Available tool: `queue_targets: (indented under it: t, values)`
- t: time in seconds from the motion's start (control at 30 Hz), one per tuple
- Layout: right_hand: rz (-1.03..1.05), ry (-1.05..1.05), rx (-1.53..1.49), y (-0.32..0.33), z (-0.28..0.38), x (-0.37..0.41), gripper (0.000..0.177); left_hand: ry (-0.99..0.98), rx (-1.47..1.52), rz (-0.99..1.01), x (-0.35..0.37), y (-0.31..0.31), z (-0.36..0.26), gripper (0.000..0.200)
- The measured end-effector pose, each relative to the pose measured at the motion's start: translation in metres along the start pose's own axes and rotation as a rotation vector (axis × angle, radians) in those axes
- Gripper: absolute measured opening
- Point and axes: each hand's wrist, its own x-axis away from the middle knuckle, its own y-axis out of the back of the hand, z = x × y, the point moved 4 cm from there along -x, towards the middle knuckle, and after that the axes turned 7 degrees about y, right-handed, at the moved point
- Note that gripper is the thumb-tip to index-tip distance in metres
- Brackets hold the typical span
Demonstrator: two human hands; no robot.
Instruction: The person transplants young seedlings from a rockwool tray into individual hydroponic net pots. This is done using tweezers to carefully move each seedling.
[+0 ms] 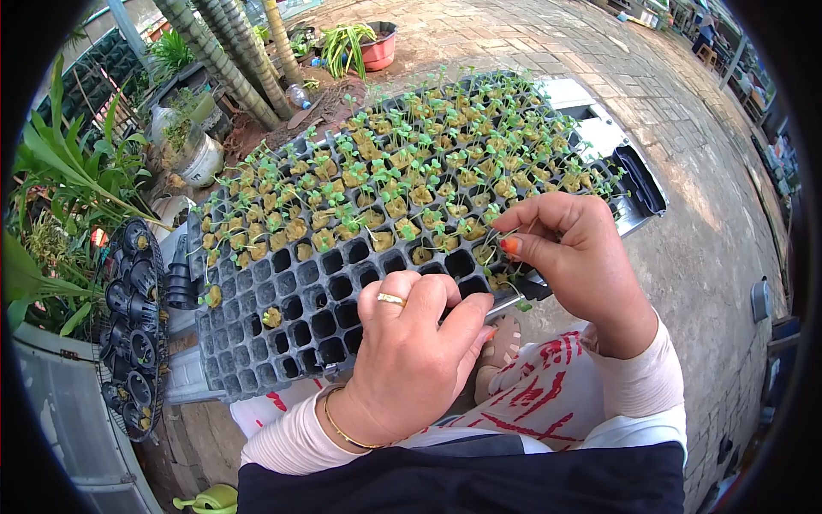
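Observation:
A black seedling tray spans the middle of the view, its far cells filled with brown plugs and green seedlings. Many near-left cells hold no plug; one lone plug sits among them. My left hand, with a ring and bracelet, rests over the tray's near edge, fingers bent down; their tips are partly hidden. At the near right corner, my right hand pinches thumb and forefinger together at a seedling's thin stem.
Black net cups fill a basket at the left. A white surface lies beneath the tray. Behind stand a red pot, plant trunks and a white bucket. A green watering can is at the bottom left.

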Motion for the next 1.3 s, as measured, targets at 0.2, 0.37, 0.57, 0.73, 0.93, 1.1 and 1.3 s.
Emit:
queue_targets:
  t: [0.2, 0.37, 0.57, 0.73, 0.93, 1.1, 1.3]
  values:
    - [-0.023, 0.082, 0.093, -0.003, 0.007, 0.001, 0.009, -0.002, -0.005, 0.0, 0.001, -0.001, 0.001, 0.032]
    - [0.027, 0.012, 0.028, -0.002, 0.002, 0.001, 0.008, -0.004, -0.007, -0.003, 0.0, -0.001, 0.0, 0.032]
    - [-0.006, 0.004, -0.02, 0.0, -0.002, 0.0, 0.008, -0.005, 0.003, -0.001, -0.001, 0.001, 0.0, 0.032]
    - [-0.023, 0.044, 0.053, 0.0, 0.002, 0.0, 0.008, 0.001, 0.011, 0.008, 0.0, 0.0, 0.001, 0.031]
    - [-0.01, 0.056, 0.112, -0.002, 0.009, 0.002, 0.009, 0.01, -0.002, 0.01, 0.0, -0.002, 0.002, 0.033]
    - [0.042, 0.005, 0.153, -0.002, 0.008, 0.002, 0.009, 0.014, -0.004, 0.023, -0.001, -0.001, 0.0, 0.034]
    - [-0.002, 0.028, 0.084, -0.001, 0.004, 0.001, 0.006, 0.028, 0.011, 0.021, -0.002, -0.001, 0.001, 0.034]
